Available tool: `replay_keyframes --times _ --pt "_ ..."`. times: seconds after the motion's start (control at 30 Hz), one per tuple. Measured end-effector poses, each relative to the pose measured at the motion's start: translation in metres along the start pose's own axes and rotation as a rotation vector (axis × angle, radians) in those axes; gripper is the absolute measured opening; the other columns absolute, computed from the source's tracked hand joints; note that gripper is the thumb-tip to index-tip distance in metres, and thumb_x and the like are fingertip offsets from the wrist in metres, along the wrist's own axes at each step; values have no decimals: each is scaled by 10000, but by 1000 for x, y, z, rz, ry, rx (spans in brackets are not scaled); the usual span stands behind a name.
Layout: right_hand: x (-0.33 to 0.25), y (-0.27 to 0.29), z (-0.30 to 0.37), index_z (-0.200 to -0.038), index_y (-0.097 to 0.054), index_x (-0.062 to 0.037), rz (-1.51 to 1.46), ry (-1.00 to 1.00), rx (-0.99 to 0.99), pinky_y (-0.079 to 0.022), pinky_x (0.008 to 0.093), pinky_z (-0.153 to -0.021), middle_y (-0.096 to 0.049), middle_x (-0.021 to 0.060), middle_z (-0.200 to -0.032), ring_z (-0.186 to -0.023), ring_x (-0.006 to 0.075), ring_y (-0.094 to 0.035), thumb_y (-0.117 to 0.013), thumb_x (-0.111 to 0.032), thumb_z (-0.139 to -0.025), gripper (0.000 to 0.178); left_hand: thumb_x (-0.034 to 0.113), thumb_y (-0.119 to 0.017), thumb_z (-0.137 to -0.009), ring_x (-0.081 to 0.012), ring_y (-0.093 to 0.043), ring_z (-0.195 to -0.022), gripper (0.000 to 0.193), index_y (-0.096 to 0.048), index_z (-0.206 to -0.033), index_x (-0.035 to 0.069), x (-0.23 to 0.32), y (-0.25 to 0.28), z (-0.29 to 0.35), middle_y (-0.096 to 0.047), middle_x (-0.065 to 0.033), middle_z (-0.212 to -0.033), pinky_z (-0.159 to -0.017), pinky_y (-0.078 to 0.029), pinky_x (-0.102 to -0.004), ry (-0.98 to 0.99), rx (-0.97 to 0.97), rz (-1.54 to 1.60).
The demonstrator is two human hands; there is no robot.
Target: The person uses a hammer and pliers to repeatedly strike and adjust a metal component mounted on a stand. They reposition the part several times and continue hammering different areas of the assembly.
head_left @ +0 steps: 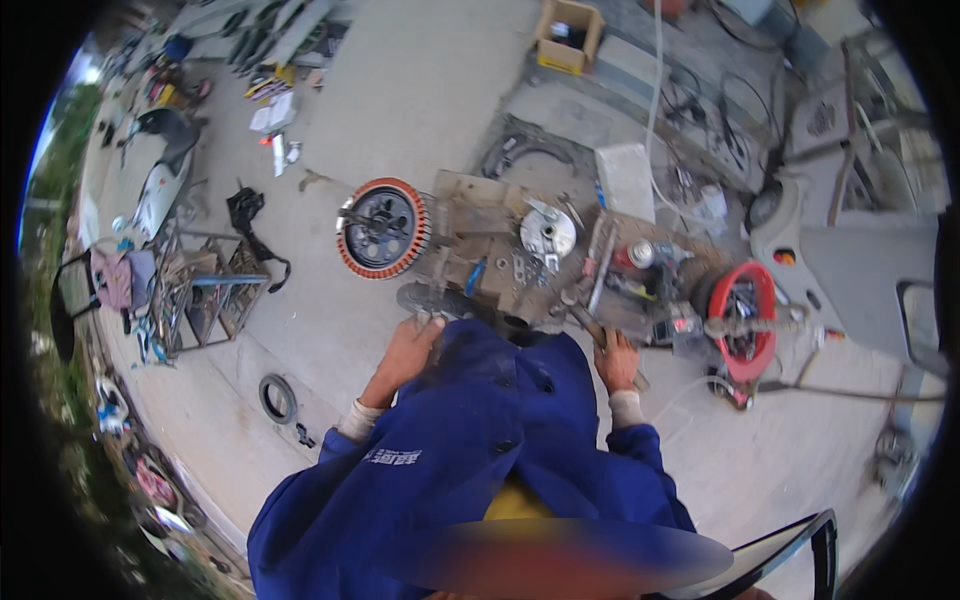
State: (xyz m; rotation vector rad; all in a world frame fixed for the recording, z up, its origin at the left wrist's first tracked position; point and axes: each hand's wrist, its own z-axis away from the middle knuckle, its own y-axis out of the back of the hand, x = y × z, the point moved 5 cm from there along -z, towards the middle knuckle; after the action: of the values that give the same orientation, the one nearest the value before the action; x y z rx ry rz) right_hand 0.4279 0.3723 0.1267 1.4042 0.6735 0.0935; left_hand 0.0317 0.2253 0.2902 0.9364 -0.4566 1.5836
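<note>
My right hand is closed around the handle of a hammer, whose head rests near the front edge of a low, cluttered workbench. By my left knee, my left hand has its fingers curled together; what they hold, if anything, is too small to make out. A round motor core with a ring of orange-red windings stands at the bench's left end. On the bench lies a silver round hub cover, with small loose metal parts and a blue-handled tool nearby.
A red basin of metal parts and a spray can are on the right, near a parked vehicle. A metal rack and a small tyre are at left. An open cardboard box sits at the back.
</note>
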Motion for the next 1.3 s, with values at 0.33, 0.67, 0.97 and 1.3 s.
replay_keyframes --times 0.33,0.67,0.97,1.3 --pt "34 -16 -10 -1259 -633 -101 123 92 -58 -476 539 -967 -650 134 -1203 -1188 365 -597 -809 -273 -812 510 376 -529 -1104 -192 -602 -638 422 -536 -864 28 2 -35 -9 -597 -69 -695 -632 -496 -398 -195 54 -170" --pt "30 -33 -8 -1398 -570 -110 198 -90 -10 -391 596 -1056 -540 156 -1396 -1330 394 -474 -767 -245 -850 597 393 -516 -1107 -200 -609 -627 478 -572 -826 10 -15 -49 6 -608 -81 -655 -627 -488 -400 -222 91 -1" --pt "47 -24 47 -1437 -554 -138 103 -418 237 -347 586 -1105 -529 153 -1463 -1359 367 -484 -826 -267 -793 711 363 -578 -1084 -143 -561 -620 421 -564 -857 8 8 -26 8 -576 -49 -672 -593 -470 -352 -382 175 90" --pt "67 -82 92 -1381 -620 -80 3 -665 147 -419 558 -1086 -628 199 -1393 -1329 385 -560 -812 -267 -789 649 367 -594 -1029 -530 -663 -965 444 -617 -1182 -49 15 49 16 -701 -327 -978 -856 -502 -598 -391 520 -256"
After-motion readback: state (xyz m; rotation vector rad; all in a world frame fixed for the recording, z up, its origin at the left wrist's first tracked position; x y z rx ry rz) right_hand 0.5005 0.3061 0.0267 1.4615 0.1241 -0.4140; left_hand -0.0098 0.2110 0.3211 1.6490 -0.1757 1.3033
